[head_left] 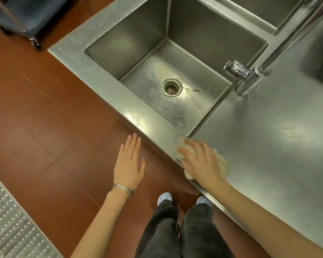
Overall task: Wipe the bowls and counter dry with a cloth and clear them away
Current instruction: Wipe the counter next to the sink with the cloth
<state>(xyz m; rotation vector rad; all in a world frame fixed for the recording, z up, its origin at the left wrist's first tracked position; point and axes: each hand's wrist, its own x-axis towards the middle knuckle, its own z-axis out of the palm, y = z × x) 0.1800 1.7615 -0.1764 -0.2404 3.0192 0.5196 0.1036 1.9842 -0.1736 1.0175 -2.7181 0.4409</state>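
My right hand (199,161) presses a crumpled cream cloth (222,162) flat on the stainless steel counter (268,146), at its front edge near the corner of the sink. My left hand (129,164) hovers over the red floor beside the counter, fingers straight and apart, holding nothing; thin bracelets circle its wrist. No bowls are in view.
A deep steel sink (131,38) with a round drain (171,87) and water spots lies ahead. A chrome tap (250,75) stands at its right. A dark wheeled cart (22,17) sits far left, and a metal grate (9,220) crosses the floor at bottom left.
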